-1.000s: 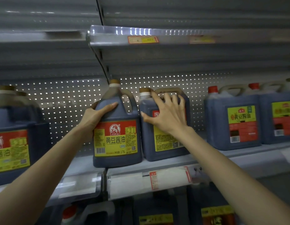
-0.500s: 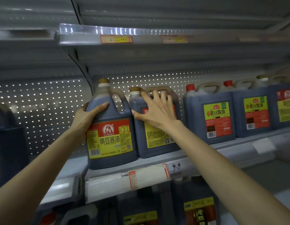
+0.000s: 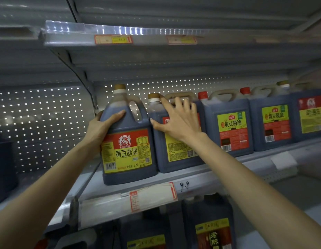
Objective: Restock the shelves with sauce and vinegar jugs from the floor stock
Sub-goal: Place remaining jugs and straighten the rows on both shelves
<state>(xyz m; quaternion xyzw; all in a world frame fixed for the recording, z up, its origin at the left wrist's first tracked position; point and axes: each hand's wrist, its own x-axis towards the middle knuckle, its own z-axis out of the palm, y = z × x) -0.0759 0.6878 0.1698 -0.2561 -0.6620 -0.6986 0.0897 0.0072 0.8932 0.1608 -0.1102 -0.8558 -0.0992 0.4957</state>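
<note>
I have the left grip (image 3: 100,128) wrapped round the round jug (image 3: 127,153) at the shelf's (image 3: 201,177) front left corner; right grip (image 3: 176,121) lies flat, unclenched, half hiding the next jug's (image 3: 176,157) label; five jugs, rightmost cut off.

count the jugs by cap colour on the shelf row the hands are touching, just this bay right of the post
gold-capped jugs: 3
red-capped jugs: 2
total: 5
</note>
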